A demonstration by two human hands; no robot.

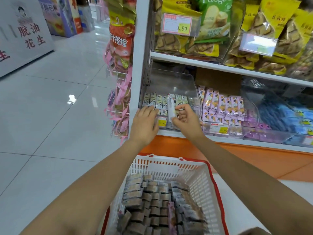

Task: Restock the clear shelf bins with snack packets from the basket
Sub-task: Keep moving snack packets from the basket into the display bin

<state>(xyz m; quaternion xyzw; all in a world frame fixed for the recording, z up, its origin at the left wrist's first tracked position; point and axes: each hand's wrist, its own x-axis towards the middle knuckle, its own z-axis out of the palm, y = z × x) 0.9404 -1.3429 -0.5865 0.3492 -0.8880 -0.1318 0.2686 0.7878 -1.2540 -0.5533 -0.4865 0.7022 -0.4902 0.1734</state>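
A packet (170, 106) is held upright at the front of the left clear bin (179, 82) on the lower shelf (169, 132). It is pinched by the curled fingers of the right hand (185, 118). The left hand (144, 122) is laid with nearly straight fingers on the row of packets (155, 100) standing in that bin. Below the hands, the basket (198, 180) is seen, filled with stock (152, 200). Purple packets (223, 106) are stood in the next bin (252, 99) to the right.
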